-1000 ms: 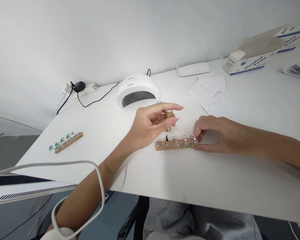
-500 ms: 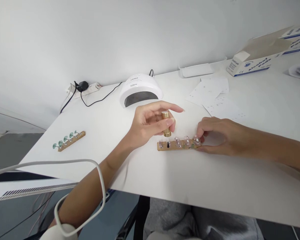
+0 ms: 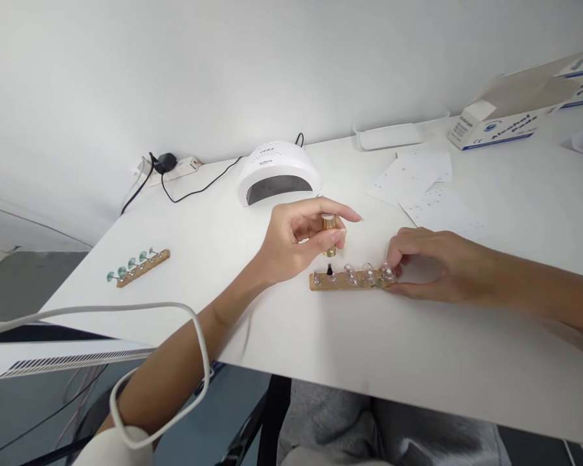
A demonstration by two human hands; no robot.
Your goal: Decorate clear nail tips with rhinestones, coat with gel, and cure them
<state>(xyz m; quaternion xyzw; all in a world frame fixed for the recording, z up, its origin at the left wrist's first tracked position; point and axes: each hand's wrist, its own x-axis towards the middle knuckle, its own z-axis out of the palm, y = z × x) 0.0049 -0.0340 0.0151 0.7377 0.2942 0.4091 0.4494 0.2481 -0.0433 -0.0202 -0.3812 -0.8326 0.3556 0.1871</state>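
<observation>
My left hand (image 3: pixel 304 236) pinches a gold nail polish brush cap (image 3: pixel 328 234) between thumb and fingers, with the index finger stretched out above it. The dark brush tip (image 3: pixel 329 269) points down at the left part of a wooden display strip (image 3: pixel 340 282). Several clear, glittery nail tips (image 3: pixel 368 275) stand in a row along this strip. At its right end, the thumb and bent fingers of my right hand (image 3: pixel 420 264) grip the strip beside the last nail tip. Whether the brush touches a nail tip, I cannot tell.
Behind my left hand stands a white nail lamp (image 3: pixel 279 171). A second wooden strip (image 3: pixel 143 268) with green nail tips lies at left. Sheets of paper (image 3: pixel 408 178), a white tray (image 3: pixel 391 136) and an alcohol pads box (image 3: pixel 495 123) are at back right. A white cable (image 3: pixel 126 306) crosses my left forearm.
The brush tip has risen slightly from among the nail tips at the strip's left part. My right hand keeps its grip. The whole view has shifted a little.
</observation>
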